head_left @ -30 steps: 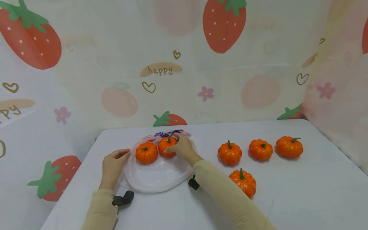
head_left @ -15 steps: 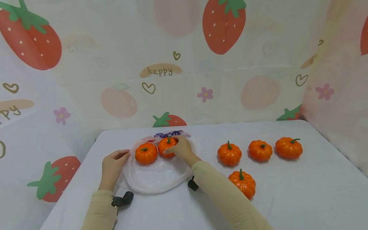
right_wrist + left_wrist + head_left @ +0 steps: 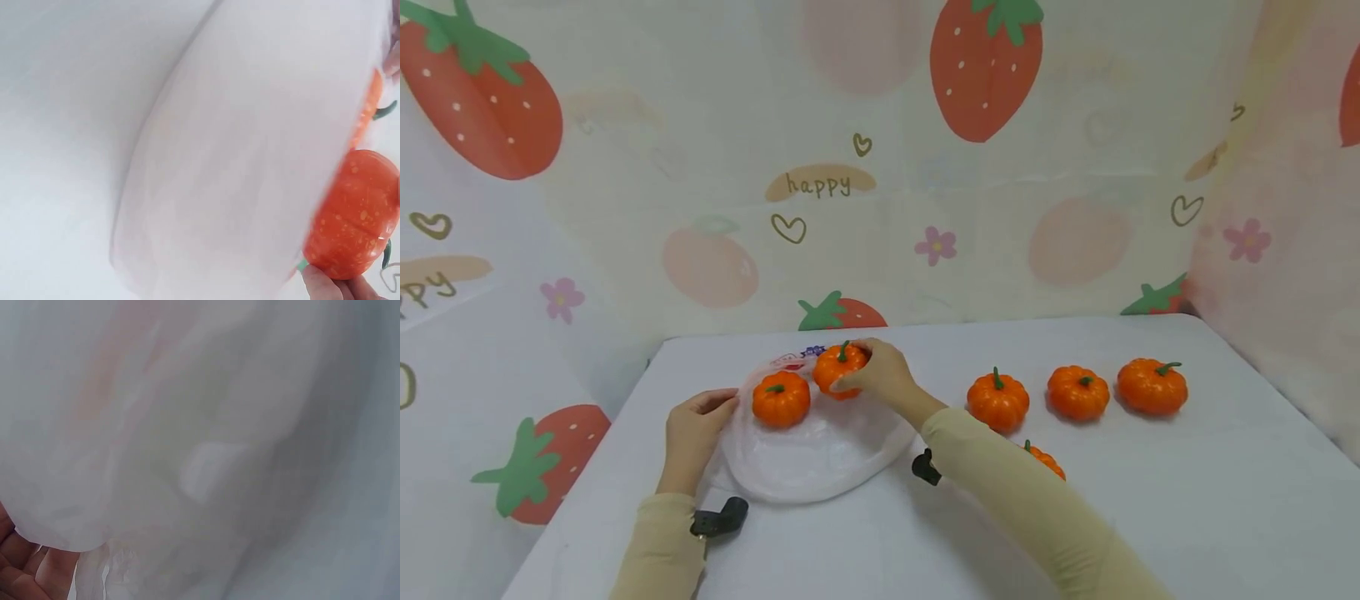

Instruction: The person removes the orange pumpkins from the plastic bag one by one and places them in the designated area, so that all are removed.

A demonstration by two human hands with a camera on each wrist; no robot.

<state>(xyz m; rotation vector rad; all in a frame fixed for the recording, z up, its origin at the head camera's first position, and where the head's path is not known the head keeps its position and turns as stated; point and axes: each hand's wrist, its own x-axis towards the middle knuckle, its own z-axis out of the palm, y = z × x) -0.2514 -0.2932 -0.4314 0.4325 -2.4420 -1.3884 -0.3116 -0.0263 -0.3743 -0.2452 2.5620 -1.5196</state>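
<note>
A white translucent plastic bag [image 3: 805,475] lies spread on the table with its mouth wide, coloured print along its far side. My left hand [image 3: 696,429] pinches its left rim; in the left wrist view those fingers [image 3: 55,572] show at the edge of the film. Inside the bag sits a small orange pumpkin [image 3: 781,403] with a green stem. My right hand [image 3: 886,375] grips a second pumpkin [image 3: 835,367] from its right side, raised a little over the bag's back part. The right wrist view shows this pumpkin [image 3: 356,219] beyond the pale film, fingertips at its underside.
To the right, a row of pumpkins [image 3: 1078,393] stands on the white table [image 3: 1210,500]. Nearer, another pumpkin [image 3: 1045,461] is mostly hidden behind the right sleeve [image 3: 1022,500]. A strawberry-print curtain [image 3: 865,250] hangs behind and along both sides.
My right hand has lifted the pumpkin slightly up and back, its forearm now covering more of the near pumpkin. My left hand stays at the bag's rim.
</note>
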